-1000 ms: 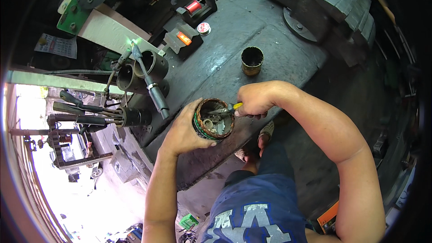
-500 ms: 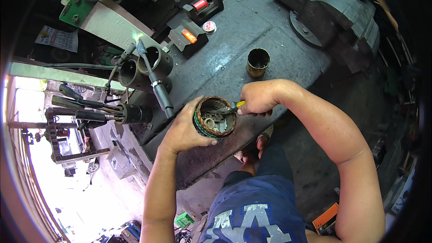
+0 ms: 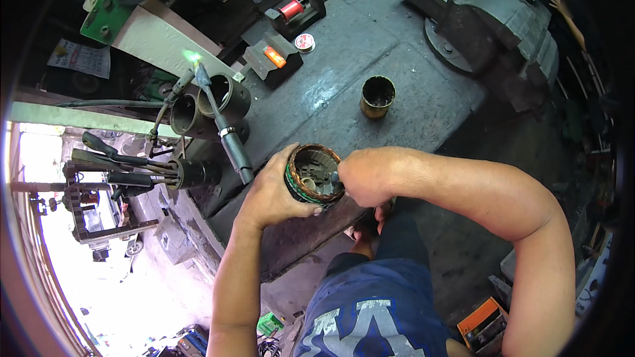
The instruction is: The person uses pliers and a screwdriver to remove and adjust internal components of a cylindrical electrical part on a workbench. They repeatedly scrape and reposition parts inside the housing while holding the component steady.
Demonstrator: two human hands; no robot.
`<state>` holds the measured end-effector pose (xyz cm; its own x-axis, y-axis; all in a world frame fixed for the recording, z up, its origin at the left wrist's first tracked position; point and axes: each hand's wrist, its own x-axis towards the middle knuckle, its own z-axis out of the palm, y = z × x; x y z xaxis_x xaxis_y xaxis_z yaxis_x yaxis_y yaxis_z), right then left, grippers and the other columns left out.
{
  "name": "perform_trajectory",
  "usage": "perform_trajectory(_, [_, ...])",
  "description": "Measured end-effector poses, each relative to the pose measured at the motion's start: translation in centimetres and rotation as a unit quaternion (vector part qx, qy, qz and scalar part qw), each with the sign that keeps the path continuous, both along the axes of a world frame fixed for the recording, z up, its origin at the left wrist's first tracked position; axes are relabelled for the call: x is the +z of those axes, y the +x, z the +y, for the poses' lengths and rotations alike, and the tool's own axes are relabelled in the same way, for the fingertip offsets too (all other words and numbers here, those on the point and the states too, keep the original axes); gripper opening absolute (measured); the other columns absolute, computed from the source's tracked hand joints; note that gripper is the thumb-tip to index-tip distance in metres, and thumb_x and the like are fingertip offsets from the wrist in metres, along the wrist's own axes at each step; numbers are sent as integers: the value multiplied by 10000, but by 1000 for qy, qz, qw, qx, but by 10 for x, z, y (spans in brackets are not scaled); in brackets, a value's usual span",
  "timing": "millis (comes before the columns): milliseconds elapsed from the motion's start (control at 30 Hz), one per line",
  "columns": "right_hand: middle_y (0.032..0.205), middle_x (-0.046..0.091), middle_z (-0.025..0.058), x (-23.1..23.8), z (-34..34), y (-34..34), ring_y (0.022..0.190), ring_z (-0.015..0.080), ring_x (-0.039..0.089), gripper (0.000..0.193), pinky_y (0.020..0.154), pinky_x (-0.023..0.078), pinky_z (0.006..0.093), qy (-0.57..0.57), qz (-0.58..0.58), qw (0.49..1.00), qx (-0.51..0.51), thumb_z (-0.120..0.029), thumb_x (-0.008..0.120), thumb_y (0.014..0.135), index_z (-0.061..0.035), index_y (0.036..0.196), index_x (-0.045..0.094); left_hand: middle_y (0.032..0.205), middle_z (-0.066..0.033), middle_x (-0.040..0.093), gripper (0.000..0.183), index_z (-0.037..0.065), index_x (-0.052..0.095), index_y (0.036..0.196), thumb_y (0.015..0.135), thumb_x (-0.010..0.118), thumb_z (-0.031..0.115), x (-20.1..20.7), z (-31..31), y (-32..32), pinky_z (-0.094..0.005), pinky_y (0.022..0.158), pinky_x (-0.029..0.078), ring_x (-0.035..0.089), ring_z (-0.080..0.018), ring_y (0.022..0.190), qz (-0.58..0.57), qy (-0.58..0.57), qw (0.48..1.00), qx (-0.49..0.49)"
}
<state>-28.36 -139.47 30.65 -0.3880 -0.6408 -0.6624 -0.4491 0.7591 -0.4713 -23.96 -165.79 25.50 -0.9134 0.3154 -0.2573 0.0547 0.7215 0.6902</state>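
Observation:
My left hand (image 3: 268,192) wraps round the side of a motor stator (image 3: 315,158), tilted so that its open bore faces up toward me. Copper windings ring its rim, and a green band runs round the outside. Inside the bore are metal slots and a small pale ring (image 3: 308,183). At the stator's right edge, my right hand (image 3: 368,175) is closed on a yellow-handled tool. Only a bit of the tool's grey metal (image 3: 335,177) shows; its handle is hidden in my fist, and its exact kind is unclear.
On the dark metal bench (image 3: 337,116) stands a rusty can (image 3: 378,96). A soldering iron (image 3: 233,145) rests on pipe pieces (image 3: 236,98), its tip at a greenish torch flame (image 3: 192,56). A large vise (image 3: 489,20) sits far right; a tool holder (image 3: 194,174) stands left.
My right hand has turned and moved left and down against the stator's edge, covering the yellow handle. The right elbow has swung outward. My left hand still holds the stator in place.

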Motion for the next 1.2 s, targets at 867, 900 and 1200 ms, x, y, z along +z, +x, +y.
perform_trajectory(867, [910,763,203,10,126,16,860,353,773,342,811,600,494,-225,-16,883,-412,-312,798,1093,17,1177,756,1596,-246,670,1367,-55,492,1691,526,1121,287,-10,-11,10,-452,1332,472,625,-382,1540,-9,65,997,37])
perform_trajectory(900, [922,742,210,-5,137,13,884,370,758,340,843,594,498,-207,11,848,-488,-297,788,1096,23,1193,722,1598,-246,668,1370,-52,491,1693,528,1122,297,-10,-11,11,-451,1331,473,622,-383,1544,-2,61,997,37])
perform_trajectory(1200, [1709,518,320,-96,139,-35,1517,516,586,619,1246,541,569,-57,407,811,-416,-123,835,970,-4,1552,660,1649,-262,620,1405,-42,486,1699,507,1129,330,-14,-12,18,-473,1354,453,594,-413,1565,6,64,998,16])
